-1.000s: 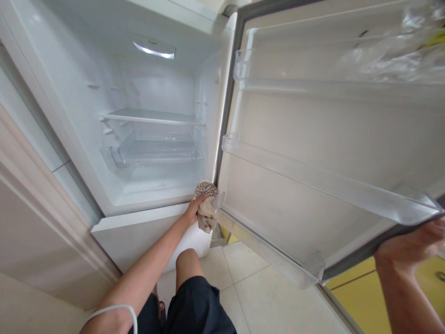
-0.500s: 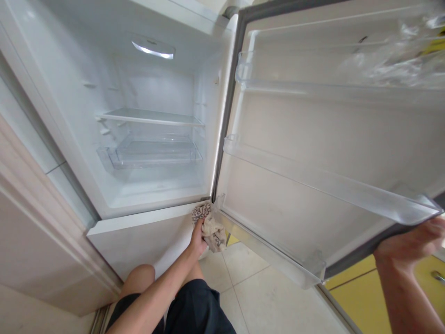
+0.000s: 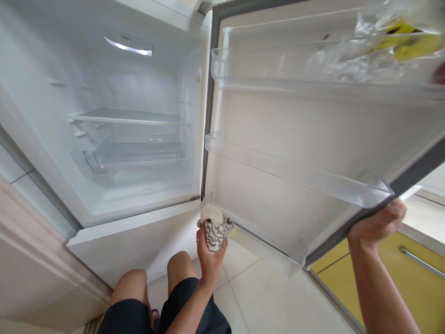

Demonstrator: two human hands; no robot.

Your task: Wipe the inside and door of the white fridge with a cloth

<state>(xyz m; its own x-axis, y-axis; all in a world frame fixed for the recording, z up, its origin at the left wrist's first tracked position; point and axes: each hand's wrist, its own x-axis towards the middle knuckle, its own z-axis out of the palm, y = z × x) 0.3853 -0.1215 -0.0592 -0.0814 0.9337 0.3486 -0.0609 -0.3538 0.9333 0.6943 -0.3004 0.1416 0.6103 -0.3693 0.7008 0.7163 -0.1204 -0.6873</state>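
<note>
In my left hand (image 3: 210,255) is a crumpled cloth (image 3: 216,232), pale cream on top and grey-and-white patterned below. The hand is closed around it, near the lower hinge corner of the refrigerator door (image 3: 278,118). My right hand (image 3: 377,225) grips the outer edge of that door, its fingertips partly hidden behind it. The door stands wide open with clear plastic shelves across its inner face. To the left is the lit refrigerator compartment (image 3: 149,83), with a glass shelf (image 3: 128,116) and a clear drawer (image 3: 135,160) inside.
Clear plastic bags and a yellow packet (image 3: 406,41) sit on the upper door shelf (image 3: 313,88). Yellow cabinets (image 3: 392,278) stand at the right, beyond the door. My bent knees are close below the white lower front (image 3: 146,246), above a tiled floor (image 3: 264,292).
My left hand has turned, bringing the patterned side of the cloth to the front. The view has shifted right, and my right hand still holds the door edge.
</note>
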